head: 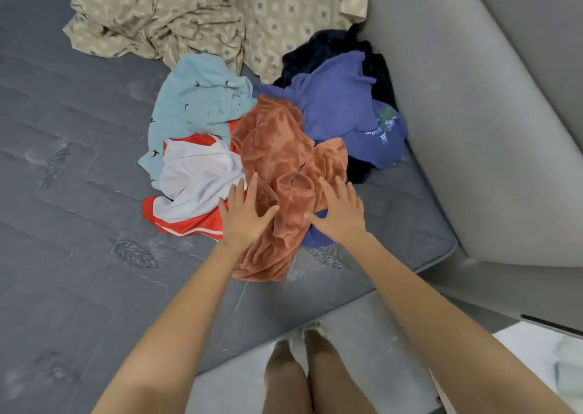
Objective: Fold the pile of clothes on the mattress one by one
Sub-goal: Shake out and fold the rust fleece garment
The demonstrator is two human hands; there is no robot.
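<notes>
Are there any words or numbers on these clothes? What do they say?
No words or numbers can be read here.
On the purple garment: a pale print near one edge, too blurred to tell letters from pattern.
On the light blue garment: small dark marks, too small to read as letters.

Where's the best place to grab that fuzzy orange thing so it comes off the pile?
Probably the near end of the orange garment, which lies topmost and loose there. Come down from above, with the left hand and right hand on either side of its tube-shaped opening.
</notes>
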